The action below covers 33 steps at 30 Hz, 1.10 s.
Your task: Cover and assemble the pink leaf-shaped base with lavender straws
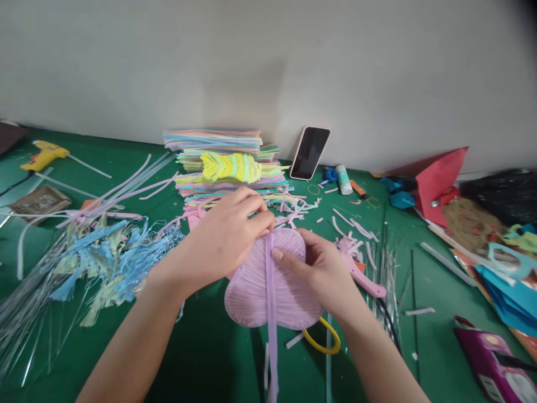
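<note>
A pink leaf-shaped piece made of straws (pixel 251 291) lies on the green table (pixel 201 352) in front of me. A lilac straw (pixel 272 313) runs down its middle and past its lower edge. My left hand (pixel 229 235) is closed, its fingertips pinching the top end of the lilac straw at the leaf's upper edge. My right hand (pixel 321 268) grips the leaf's right side, the thumb pressing on the straw near the top.
A stack of coloured straws (pixel 218 146) with a yellow leaf (pixel 230 167) stands behind. A phone (pixel 309 152) leans on the wall. Glue gun (pixel 44 155) far left, blue straw leaves (pixel 109 257) left, pink scissors (pixel 363 274), yellow ring (pixel 325 341), coloured paper (pixel 440 173) right.
</note>
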{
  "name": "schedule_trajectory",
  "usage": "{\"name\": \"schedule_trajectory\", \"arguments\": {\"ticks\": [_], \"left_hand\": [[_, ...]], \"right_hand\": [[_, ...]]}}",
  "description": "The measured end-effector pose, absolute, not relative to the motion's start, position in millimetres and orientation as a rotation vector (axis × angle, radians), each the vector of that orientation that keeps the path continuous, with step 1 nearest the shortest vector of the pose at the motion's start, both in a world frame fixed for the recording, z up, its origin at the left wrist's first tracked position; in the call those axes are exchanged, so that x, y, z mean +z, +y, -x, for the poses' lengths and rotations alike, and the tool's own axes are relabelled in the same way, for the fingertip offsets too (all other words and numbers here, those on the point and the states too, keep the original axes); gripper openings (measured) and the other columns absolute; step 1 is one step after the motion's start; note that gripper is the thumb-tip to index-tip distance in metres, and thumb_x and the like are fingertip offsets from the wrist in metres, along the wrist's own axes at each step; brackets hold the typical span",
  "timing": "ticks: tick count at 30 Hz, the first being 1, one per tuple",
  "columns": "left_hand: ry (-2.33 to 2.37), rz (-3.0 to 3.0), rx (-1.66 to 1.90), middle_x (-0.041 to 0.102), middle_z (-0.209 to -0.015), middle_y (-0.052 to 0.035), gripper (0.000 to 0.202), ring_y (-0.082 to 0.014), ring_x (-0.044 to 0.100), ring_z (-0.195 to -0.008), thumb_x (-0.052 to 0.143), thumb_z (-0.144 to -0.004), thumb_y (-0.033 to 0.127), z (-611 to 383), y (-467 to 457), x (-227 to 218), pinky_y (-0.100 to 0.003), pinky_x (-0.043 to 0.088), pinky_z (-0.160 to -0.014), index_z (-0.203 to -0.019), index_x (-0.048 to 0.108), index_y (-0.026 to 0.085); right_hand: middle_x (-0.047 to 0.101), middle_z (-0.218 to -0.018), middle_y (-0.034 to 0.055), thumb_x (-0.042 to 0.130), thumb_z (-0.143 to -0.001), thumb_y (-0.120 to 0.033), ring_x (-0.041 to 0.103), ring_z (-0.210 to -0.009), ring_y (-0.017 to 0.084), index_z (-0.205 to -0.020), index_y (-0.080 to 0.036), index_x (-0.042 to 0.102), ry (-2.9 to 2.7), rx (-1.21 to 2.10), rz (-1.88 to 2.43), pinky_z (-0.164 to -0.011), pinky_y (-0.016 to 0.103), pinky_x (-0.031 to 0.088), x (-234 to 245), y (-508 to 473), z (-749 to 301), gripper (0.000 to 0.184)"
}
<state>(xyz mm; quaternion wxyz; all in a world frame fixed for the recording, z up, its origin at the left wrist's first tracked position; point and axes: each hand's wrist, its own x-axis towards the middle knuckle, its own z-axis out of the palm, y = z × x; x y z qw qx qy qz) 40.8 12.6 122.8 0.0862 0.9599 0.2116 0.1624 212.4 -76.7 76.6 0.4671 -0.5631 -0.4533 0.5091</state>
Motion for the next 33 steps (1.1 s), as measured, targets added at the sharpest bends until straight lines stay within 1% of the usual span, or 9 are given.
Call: {"name": "schedule_trajectory", "arguments": {"ticks": [4, 7, 11, 14, 18, 22, 27, 31, 33], "left_hand": [[0.657, -2.895, 0.490, 0.056, -0.097, -0.0093, 0.016, -0.0235, 0.049, -0.099, 0.047, -0.086, 0.001, -45, 11, 120, -0.037, 0.042, -0.084, -0.088, 0.059, 0.011], [0.737, -2.854, 0.572, 0.055, -0.094, -0.0092, 0.017, -0.0222, 0.050, -0.093, 0.043, -0.087, 0.001, -46, 11, 122, -0.037, 0.042, -0.082, -0.088, 0.057, 0.012], [0.903, -2.750, 0.763, 0.055, -0.090, -0.0070, 0.018, -0.0210, 0.050, -0.089, 0.038, -0.094, 0.009, -40, 13, 128, -0.037, 0.042, -0.082, -0.089, 0.053, 0.015], [0.880, -2.625, 0.807, 0.058, -0.093, -0.0042, 0.015, -0.0190, 0.053, -0.093, 0.042, -0.097, 0.018, -34, 13, 130, -0.034, 0.043, -0.084, -0.093, 0.057, 0.018], [0.733, -2.537, 0.701, 0.059, -0.101, -0.0029, 0.014, -0.0173, 0.055, -0.101, 0.052, -0.094, 0.020, -34, 12, 126, -0.031, 0.044, -0.088, -0.097, 0.066, 0.022], [0.651, -2.516, 0.649, 0.060, -0.100, -0.0036, 0.013, -0.0185, 0.054, -0.104, 0.058, -0.091, 0.021, -38, 12, 123, -0.032, 0.044, -0.091, -0.094, 0.071, 0.023], [0.616, -2.522, 0.638, 0.062, -0.100, -0.0034, 0.015, -0.0184, 0.054, -0.104, 0.060, -0.089, 0.021, -38, 13, 121, -0.033, 0.044, -0.091, -0.095, 0.073, 0.024], [0.612, -2.493, 0.580, 0.064, -0.107, -0.0034, 0.015, -0.0206, 0.053, -0.111, 0.062, -0.088, 0.026, -35, 16, 122, -0.037, 0.043, -0.096, -0.095, 0.075, 0.027], [0.627, -2.422, 0.554, 0.063, -0.116, -0.0033, 0.014, -0.0217, 0.053, -0.116, 0.062, -0.087, 0.028, -32, 16, 121, -0.038, 0.043, -0.099, -0.088, 0.076, 0.027]], "right_hand": [[0.057, -0.074, -0.0018, 0.070, -0.079, -0.038, 0.049, -0.067, 0.012, -0.086, -0.019, 0.061, -1.092, 1.255, 1.386, -0.059, 0.024, 0.043, 76, -78, -211, 0.022], [0.057, -0.073, -0.0015, 0.070, -0.079, -0.038, 0.049, -0.066, 0.012, -0.085, -0.018, 0.061, -1.091, 1.261, 1.397, -0.057, 0.023, 0.043, 76, -81, -210, 0.022], [0.058, -0.074, -0.0012, 0.070, -0.078, -0.039, 0.051, -0.066, 0.012, -0.084, -0.019, 0.062, -1.043, 1.308, 1.406, -0.060, 0.025, 0.044, 75, -86, -210, 0.023], [0.061, -0.077, -0.0003, 0.072, -0.077, -0.040, 0.054, -0.070, 0.014, -0.087, -0.020, 0.064, -0.986, 1.269, 1.384, -0.062, 0.025, 0.046, 75, -89, -212, 0.025], [0.059, -0.074, -0.0021, 0.074, -0.075, -0.036, 0.053, -0.068, 0.012, -0.085, -0.020, 0.065, -1.001, 1.240, 1.347, -0.061, 0.023, 0.045, 76, -89, -215, 0.021], [0.062, -0.078, -0.0023, 0.077, -0.072, -0.032, 0.054, -0.070, 0.012, -0.088, -0.021, 0.066, -0.965, 1.262, 1.313, -0.062, 0.022, 0.045, 75, -88, -215, 0.022], [0.064, -0.079, -0.0010, 0.078, -0.070, -0.036, 0.056, -0.072, 0.014, -0.088, -0.021, 0.066, -0.928, 1.254, 1.314, -0.064, 0.025, 0.047, 71, -87, -215, 0.026], [0.064, -0.080, -0.0010, 0.077, -0.071, -0.037, 0.057, -0.072, 0.014, -0.088, -0.021, 0.065, -0.918, 1.261, 1.320, -0.065, 0.026, 0.047, 70, -88, -214, 0.026], [0.063, -0.079, -0.0011, 0.077, -0.072, -0.037, 0.056, -0.072, 0.014, -0.087, -0.021, 0.064, -0.914, 1.264, 1.320, -0.064, 0.025, 0.047, 69, -89, -214, 0.025]]}}
